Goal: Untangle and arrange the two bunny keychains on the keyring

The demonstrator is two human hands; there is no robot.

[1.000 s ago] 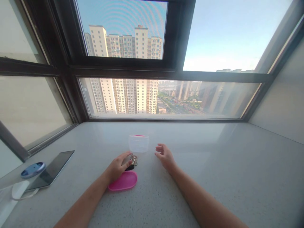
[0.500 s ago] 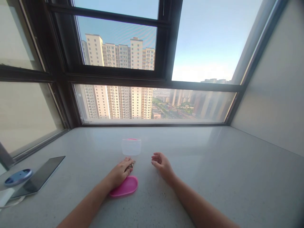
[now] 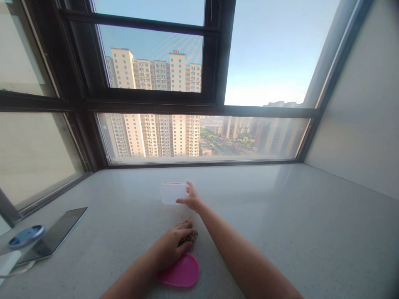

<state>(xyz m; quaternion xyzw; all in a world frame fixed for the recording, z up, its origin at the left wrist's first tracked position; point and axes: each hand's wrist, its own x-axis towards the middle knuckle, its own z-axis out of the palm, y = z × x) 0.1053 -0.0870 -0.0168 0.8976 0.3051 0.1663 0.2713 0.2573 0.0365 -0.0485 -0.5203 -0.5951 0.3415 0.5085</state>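
Lying well to the left of the left hand [image 3: 173, 247], a thin slab [image 3: 60, 232] with a dark, glassy face carried a round, glossy blue disc [image 3: 26, 236]; a smooth white piece [image 3: 8, 263] and a pale looped cable [image 3: 21, 270] sat against its near end. All rested on a speckled, stone-like sill [image 3: 109, 207]. Ahead of the left hand stood a translucent plastic container [image 3: 171, 195], with a thin red streak showing at its top. Just on the near side of that hand, partly beneath its wrist, lay a smooth pink lid-like piece [image 3: 181, 272] with a rounded end and raised rim. Left fingers were curled over a shiny, jumbled metal bunch [image 3: 193, 236], apparently keys and rings, which poked out past their right side. The right hand [image 3: 192, 200] was open, thumb and fingers spread at the container's right side; contact could not be made out.

Half a second earlier, the right hand had been farther right and nearer the wearer. The left hand, bunch and pink piece had since shifted right and nearer, while the container had stayed put.

Counted: two hands, one container, one pink piece, one bunch, one slab, one disc.
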